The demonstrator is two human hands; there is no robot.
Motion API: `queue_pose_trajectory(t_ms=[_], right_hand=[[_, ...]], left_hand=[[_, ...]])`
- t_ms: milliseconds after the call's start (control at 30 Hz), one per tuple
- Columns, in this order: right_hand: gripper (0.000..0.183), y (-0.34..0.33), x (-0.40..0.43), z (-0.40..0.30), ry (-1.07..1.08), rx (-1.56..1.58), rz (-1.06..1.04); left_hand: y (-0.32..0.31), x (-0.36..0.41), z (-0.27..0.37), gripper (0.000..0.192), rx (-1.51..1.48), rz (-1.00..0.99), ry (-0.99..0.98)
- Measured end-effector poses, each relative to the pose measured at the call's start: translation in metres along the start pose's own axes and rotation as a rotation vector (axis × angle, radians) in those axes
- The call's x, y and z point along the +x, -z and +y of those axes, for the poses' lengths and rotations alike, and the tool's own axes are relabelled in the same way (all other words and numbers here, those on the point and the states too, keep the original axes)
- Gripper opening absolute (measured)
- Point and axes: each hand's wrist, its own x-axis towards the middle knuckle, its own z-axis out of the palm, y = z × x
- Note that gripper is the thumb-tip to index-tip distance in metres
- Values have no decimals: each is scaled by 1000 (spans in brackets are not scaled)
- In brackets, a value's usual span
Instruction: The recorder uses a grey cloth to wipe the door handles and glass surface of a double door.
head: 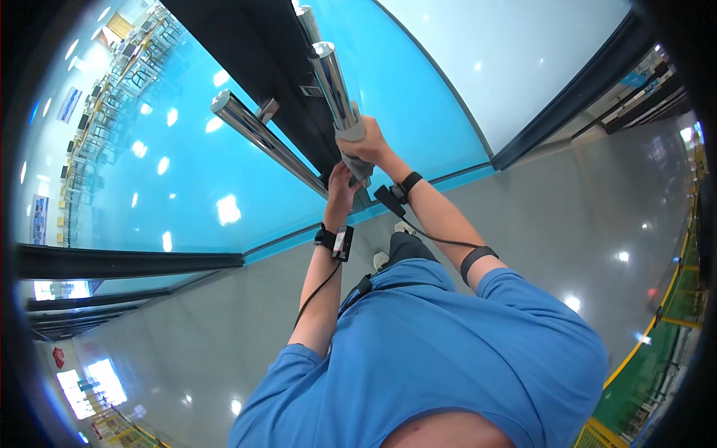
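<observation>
Two polished metal tubular door handles stand at a dark door frame: the right handle [331,78] and the left handle [269,140]. My right hand [367,140] is wrapped around the right handle, with a grey cloth [358,167] pressed against the metal and hanging below the fingers. Just to the left and lower, my left hand [340,182] is raised by the lower part of that cloth, fingers bent; whether it grips the cloth cannot be told. Both wrists wear black straps with small devices and cables.
Blue-tinted glass panels [185,185] flank the dark door frame [252,56]. Grey glossy floor [252,336] lies around my feet. Desks and chairs show behind the glass at far left. A yellow railing [633,358] runs along the far right.
</observation>
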Motion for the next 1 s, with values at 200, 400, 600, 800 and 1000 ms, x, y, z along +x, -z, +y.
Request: queue_pose_trajectory(t_ms=[200, 400, 600, 800, 1000], right_hand=[[20, -5, -45, 71, -35, -7, 59], [28, -13, -76, 113, -261, -226, 174], [32, -45, -92, 100, -317, -221, 423], [29, -64, -124, 148, -467, -261, 584], [33, -28, -127, 171, -643, -257, 158]], left_hand=[[19, -13, 9, 30, 203, 261, 215], [4, -12, 24, 31, 600, 289, 218], [-17, 13, 27, 37, 696, 112, -178], [-42, 36, 34, 11, 697, 70, -43], [-36, 34, 27, 4, 586, -51, -211]])
